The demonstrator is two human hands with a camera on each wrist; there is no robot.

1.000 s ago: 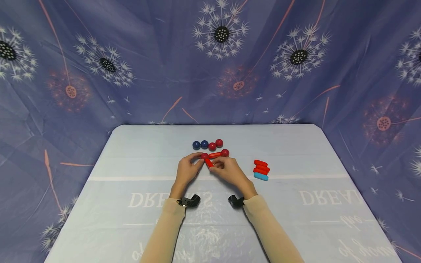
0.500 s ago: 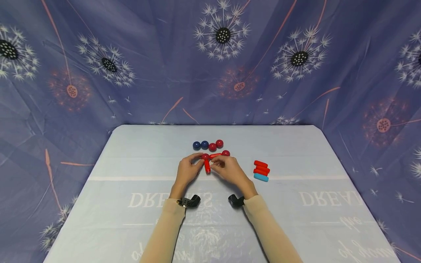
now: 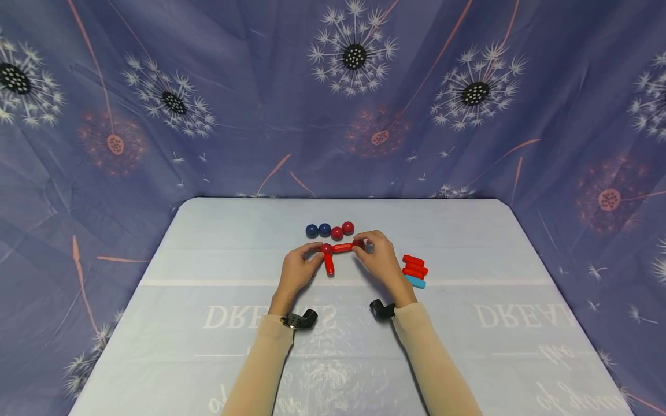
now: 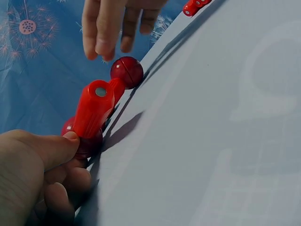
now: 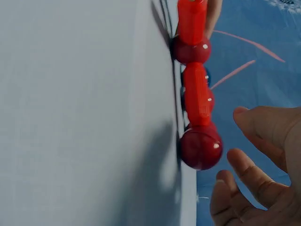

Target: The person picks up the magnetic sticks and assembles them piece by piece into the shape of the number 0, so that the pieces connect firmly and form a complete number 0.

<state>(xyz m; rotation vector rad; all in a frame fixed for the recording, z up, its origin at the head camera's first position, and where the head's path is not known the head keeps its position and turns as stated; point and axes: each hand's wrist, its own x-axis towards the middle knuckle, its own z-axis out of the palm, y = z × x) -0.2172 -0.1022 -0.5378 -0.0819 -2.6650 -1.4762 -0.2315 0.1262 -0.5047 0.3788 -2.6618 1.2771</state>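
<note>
My left hand (image 3: pixel 298 270) pinches a shiny red ball (image 3: pixel 326 248) between thumb and fingers above the white table. Two red plastic rods meet this ball. One rod (image 3: pixel 329 266) points toward me and shows a grey disc in its end (image 4: pixel 100 92) in the left wrist view. The other rod (image 3: pixel 341 248) runs right to a second red ball (image 5: pixel 201 148). Around that second ball hovers my right hand (image 3: pixel 384 263), its thumb and fingers spread. In the right wrist view its fingertips (image 5: pixel 241 110) stand apart from the ball.
Behind the joined pieces lie two dark blue balls (image 3: pixel 318 230) and two loose red balls (image 3: pixel 342 230). Right of my right hand lie several red rods (image 3: pixel 414 267) and one light blue rod (image 3: pixel 415 282). A patterned cloth (image 3: pixel 260 115) hangs behind the white table (image 3: pixel 218 248).
The front rod has swung from slanting right to pointing nearly straight toward me. My right hand has left that rod and moved right and back to the far ball. My left hand stays put.
</note>
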